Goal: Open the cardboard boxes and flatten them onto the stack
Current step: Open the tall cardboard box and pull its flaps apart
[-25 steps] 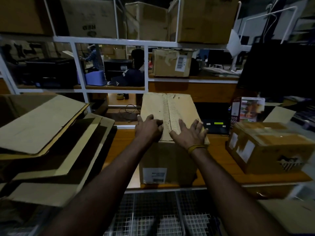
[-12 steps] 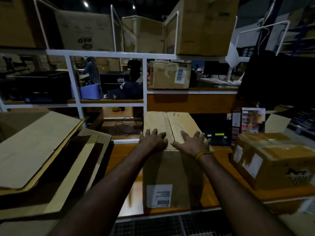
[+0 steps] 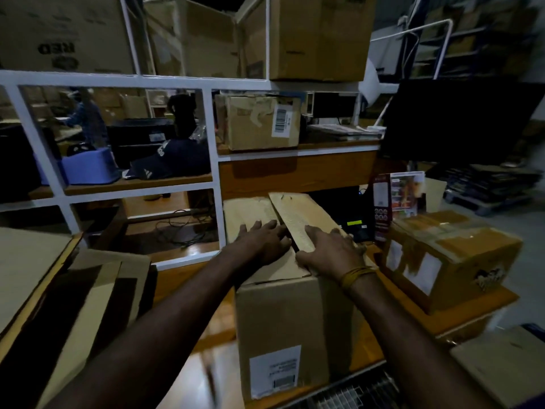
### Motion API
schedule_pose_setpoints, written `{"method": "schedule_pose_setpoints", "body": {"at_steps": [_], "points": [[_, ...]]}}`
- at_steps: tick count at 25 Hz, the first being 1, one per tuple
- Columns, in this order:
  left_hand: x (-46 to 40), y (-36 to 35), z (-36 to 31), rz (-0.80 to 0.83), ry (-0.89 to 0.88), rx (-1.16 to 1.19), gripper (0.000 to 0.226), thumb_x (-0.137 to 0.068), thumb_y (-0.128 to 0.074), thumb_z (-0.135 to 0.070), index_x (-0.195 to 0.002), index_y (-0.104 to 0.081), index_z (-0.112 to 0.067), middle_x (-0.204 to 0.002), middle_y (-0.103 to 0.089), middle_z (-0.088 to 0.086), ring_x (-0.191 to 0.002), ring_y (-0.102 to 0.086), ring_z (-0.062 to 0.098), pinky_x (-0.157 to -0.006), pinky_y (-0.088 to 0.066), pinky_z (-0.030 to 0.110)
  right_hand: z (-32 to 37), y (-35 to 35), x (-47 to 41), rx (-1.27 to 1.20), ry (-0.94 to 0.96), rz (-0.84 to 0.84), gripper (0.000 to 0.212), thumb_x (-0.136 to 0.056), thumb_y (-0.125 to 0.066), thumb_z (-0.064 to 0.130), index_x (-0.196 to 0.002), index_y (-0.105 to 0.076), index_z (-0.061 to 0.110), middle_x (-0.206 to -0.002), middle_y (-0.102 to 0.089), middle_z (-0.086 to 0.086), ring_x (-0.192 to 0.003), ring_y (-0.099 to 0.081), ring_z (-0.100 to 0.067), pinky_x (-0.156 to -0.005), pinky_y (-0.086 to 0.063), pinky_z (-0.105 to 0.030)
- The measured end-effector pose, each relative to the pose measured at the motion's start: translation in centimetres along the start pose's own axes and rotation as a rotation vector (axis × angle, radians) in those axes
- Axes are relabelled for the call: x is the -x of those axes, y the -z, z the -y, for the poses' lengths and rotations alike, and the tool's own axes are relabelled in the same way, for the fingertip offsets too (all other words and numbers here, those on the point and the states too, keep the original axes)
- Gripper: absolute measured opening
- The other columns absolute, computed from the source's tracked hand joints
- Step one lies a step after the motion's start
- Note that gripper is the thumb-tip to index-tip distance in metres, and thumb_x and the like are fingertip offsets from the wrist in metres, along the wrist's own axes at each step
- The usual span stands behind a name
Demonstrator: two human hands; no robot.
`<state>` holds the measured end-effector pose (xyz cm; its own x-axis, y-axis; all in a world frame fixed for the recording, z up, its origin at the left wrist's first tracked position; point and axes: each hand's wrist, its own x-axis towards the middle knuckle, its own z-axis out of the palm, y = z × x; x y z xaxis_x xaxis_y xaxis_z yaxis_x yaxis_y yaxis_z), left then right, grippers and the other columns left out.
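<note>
Two top flaps are meeting along a seam that is running straight away from me, and that seam is what my next pull is turning on. The box [image 3: 290, 314] is standing upright on the bench [image 3: 339, 354] right in front of me, its long side vertical, with the stack [image 3: 67, 293] of flattened cardboard lying well off to my left. My left hand [image 3: 259, 245] is resting flat on the left flap, fingers [image 3: 267, 227] straight and loosely spread, tips reaching the seam. My right hand [image 3: 331, 253] is lying on the right flap [image 3: 300, 218], which is lifting slightly along the seam; my thumb seems to be hooking its near edge, though I cannot tell for sure. Both hands are equally near, so I am judging each flap will fold outward, sideways from the seam.
</note>
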<state>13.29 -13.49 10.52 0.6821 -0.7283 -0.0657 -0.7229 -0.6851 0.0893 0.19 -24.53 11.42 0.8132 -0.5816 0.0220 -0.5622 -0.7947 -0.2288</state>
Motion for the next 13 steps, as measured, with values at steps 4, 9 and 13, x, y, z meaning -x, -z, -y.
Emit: {"method": "schedule_pose_setpoints", "body": {"at_steps": [4, 9, 13], "points": [[-1.5, -0.1, -0.2, -0.156, -0.089, 0.159, 0.080, -0.096, -0.042, -0.060, -0.156, 0.004, -0.033, -0.166, -0.002, 0.000, -0.149, -0.019, 0.031, -0.116, -0.014, 0.063, 0.2, 0.1, 2.2, -0.138, 0.109, -0.414, 0.054, -0.093, -0.056, 0.049, -0.142, -0.048, 0.030, -0.129, -0.062, -0.008, -0.115, -0.060, -0.029, -0.089, -0.054, -0.045], [-3.4, 0.3, -1.8, -0.208, -0.231, 0.302, 0.101, -0.091, -0.058, -0.054, -0.151, 0.021, -0.037, -0.164, 0.016, -0.005, -0.148, -0.023, 0.027, -0.109, -0.033, 0.062, -1.5, -1.8, 2.6, -0.127, 0.366, -0.901, 0.055, -0.086, -0.065, 0.009, -0.139, -0.054, 0.018, -0.149, -0.044, -0.015, -0.135, -0.047, -0.032, -0.096, -0.053, -0.050], [-4.5, 0.4, -2.6, -0.258, -0.377, 0.356, 0.106, -0.089, -0.066, -0.045, -0.149, 0.022, -0.046, -0.164, 0.016, -0.004, -0.121, -0.057, 0.028, -0.083, -0.058, 0.049, -3.9, -2.4, 2.3, 0.088, 0.315, -0.964, 0.076, -0.085, -0.064, 0.002, -0.153, -0.035, 0.017, -0.162, -0.006, -0.023, -0.150, -0.007, -0.043, -0.113, -0.031, -0.061]]}}
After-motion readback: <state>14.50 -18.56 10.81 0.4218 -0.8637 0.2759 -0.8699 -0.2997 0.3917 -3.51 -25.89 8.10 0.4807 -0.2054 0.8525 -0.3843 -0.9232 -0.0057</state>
